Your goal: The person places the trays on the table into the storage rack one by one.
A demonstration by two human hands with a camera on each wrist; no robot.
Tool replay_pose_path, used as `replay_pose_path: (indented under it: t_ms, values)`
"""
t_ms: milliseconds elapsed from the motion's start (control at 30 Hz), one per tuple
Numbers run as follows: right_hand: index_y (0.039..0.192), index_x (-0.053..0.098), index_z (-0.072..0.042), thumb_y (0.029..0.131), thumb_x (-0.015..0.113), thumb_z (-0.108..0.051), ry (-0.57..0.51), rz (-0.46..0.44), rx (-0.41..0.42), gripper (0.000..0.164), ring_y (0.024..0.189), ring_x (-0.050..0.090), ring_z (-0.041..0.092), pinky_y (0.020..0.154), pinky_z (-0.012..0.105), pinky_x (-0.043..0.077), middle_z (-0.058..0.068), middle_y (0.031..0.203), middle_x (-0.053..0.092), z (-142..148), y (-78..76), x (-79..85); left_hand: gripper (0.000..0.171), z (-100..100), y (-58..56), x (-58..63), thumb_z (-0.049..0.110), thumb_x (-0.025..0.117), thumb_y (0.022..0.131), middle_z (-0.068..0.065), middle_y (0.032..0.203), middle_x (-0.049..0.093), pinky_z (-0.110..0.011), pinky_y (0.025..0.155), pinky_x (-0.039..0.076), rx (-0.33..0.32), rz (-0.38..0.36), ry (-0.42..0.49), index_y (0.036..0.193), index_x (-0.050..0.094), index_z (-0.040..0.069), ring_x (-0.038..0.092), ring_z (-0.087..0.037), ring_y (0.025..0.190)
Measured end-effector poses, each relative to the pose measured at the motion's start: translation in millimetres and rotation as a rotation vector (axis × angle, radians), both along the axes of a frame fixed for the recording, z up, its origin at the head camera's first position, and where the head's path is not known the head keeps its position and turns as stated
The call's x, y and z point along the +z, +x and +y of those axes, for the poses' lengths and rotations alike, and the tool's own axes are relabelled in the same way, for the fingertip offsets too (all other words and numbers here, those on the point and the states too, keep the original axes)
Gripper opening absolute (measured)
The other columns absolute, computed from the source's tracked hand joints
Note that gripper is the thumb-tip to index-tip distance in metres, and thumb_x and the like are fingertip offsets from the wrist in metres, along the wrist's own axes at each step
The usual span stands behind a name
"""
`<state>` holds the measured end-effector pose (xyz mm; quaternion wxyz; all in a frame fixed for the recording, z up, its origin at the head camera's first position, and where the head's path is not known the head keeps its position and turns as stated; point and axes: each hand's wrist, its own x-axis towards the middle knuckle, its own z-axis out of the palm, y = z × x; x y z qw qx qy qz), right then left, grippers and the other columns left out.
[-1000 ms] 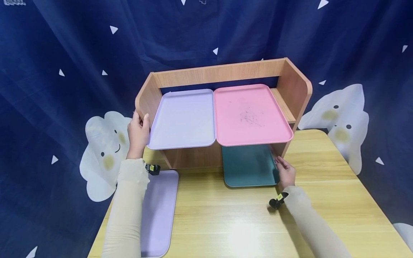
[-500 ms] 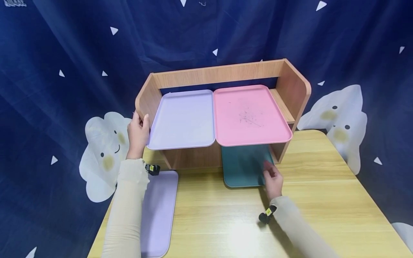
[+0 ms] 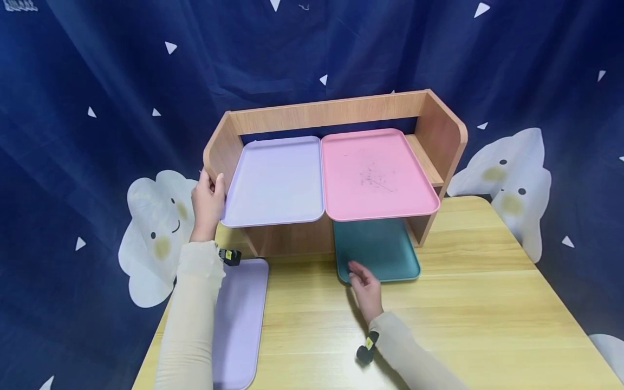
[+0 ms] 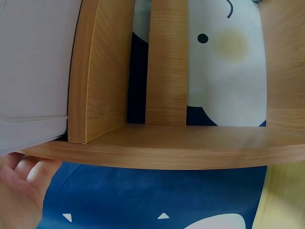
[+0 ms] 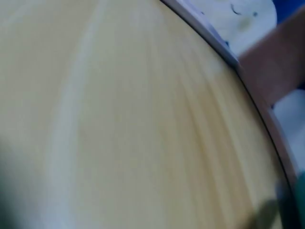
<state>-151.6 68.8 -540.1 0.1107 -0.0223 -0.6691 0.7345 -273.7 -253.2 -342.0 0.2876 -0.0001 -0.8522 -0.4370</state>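
Observation:
On the table stands a wooden desktop shelf point(image 3: 331, 111) with a lilac tray point(image 3: 278, 181) and a pink tray point(image 3: 377, 176) side by side on its upper board. My left hand point(image 3: 208, 203) grips the shelf's left side panel point(image 4: 171, 155), thumb on the inner face beside the lilac tray. Below the pink tray, a teal tray point(image 3: 382, 254) lies in the lower right compartment, its front part sticking out. Over that tray's front left corner is my right hand point(image 3: 365, 290), fingers loosely bent and holding nothing. The right wrist view is blurred.
A second lilac tray point(image 3: 241, 325) lies on the table's left side, partly under my left forearm. The light wooden table point(image 3: 487, 303) extends to the right. Behind the shelf hangs a dark blue curtain point(image 3: 273, 65) with white clouds and triangles.
My right hand has left the teal tray's right side, by the shelf's right panel, and moved left along its front. The left hand keeps its grip; the trays stay put.

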Motion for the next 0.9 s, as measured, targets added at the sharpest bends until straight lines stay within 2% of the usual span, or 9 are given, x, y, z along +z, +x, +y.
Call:
replay_pose_path:
  t_ms: [167, 300, 633, 900]
  values:
    - [0.120, 0.051, 0.018, 0.088, 0.050, 0.011, -0.021, -0.019, 0.107, 0.033, 0.114, 0.051, 0.047, 0.088, 0.014, 0.045, 0.035, 0.122, 0.053, -24, 8.3, -6.7, 0.044, 0, -0.6, -0.5, 0.033, 0.045, 0.098, -0.016, 0.130, 0.056, -0.044, 0.097, 0.045, -0.003, 0.007, -0.004, 0.135, 0.046, 0.010, 0.056, -0.030, 0.116]
    - [0.119, 0.052, 0.018, 0.087, 0.051, 0.009, 0.034, -0.035, 0.164, 0.033, 0.112, 0.053, 0.046, 0.087, 0.014, 0.046, 0.035, 0.119, 0.055, -43, 15.3, -9.0, 0.044, 0, -0.9, -0.6, 0.033, 0.045, 0.098, -0.016, 0.130, 0.057, -0.043, 0.097, 0.046, -0.003, 0.004, -0.007, 0.135, 0.047, 0.009, 0.057, -0.029, 0.116]
    - [0.126, 0.048, 0.015, 0.089, 0.055, 0.000, 0.070, -0.126, 0.304, 0.040, 0.115, 0.053, 0.042, 0.093, 0.032, 0.048, 0.032, 0.125, 0.053, -96, 36.7, 0.0, 0.043, -1, -1.1, -0.6, 0.032, 0.045, 0.098, -0.015, 0.130, 0.057, -0.042, 0.097, 0.045, 0.002, 0.007, -0.008, 0.135, 0.047, 0.009, 0.057, -0.028, 0.116]
    - [0.131, 0.046, 0.009, 0.090, 0.059, -0.011, 0.147, -0.155, 0.355, 0.048, 0.120, 0.051, 0.037, 0.099, 0.037, 0.043, 0.025, 0.132, 0.051, -132, 36.0, -24.8, 0.044, -1, 0.0, -0.2, 0.034, 0.044, 0.099, -0.015, 0.131, 0.056, -0.044, 0.097, 0.045, -0.004, -0.009, -0.001, 0.136, 0.046, 0.010, 0.056, -0.030, 0.117]
